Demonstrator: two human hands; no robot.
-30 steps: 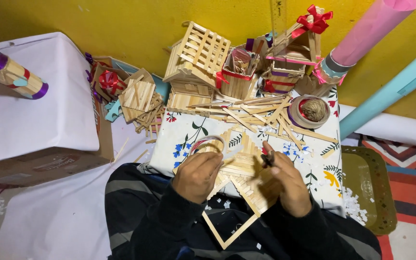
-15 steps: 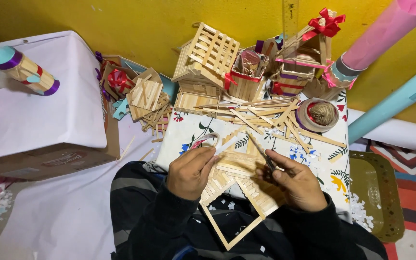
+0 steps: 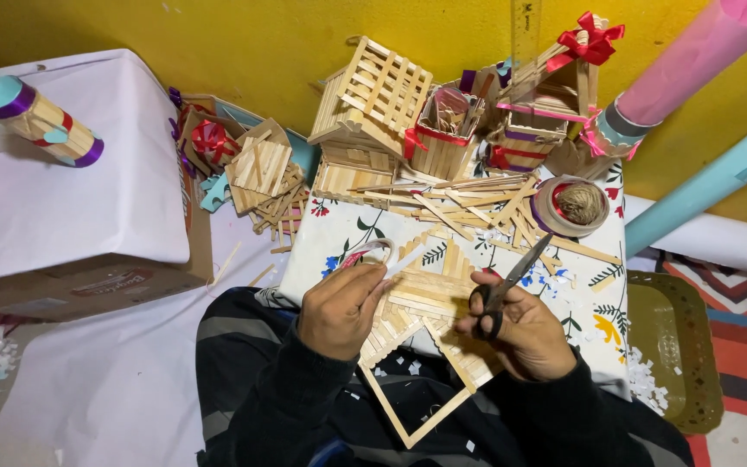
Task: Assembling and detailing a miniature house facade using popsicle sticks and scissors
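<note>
1. Yellow wall (image 3: 175,52) backs a small desk (image 3: 339,238) spread with a floral cloth, seen from above by the person at work.
2. At the near edge of the desk lies a panel of craft sticks (image 3: 421,303), with an open stick frame (image 3: 417,406) hanging from it over the person's lap.
3. Left hand (image 3: 339,307) rests on the panel's left side, fingers closed on a tape roll (image 3: 372,252) whose loose strip runs toward the panel.
4. Right hand (image 3: 520,333), at the panel's right side, is clamped through the handles of black scissors (image 3: 507,285); the blades point up and away from the panel, nearly together.
5. Beyond the panel, loose sticks (image 3: 469,195) lie heaped; a twine ball (image 3: 579,203) sits in a round holder to their right.
6. Behind the heap stand stick-built houses (image 3: 373,112) and a small one topped by a red bow (image 3: 594,39).
7. Left of the desk, a white-covered box (image 3: 62,199) carries a decorated tube (image 3: 41,117).
</note>
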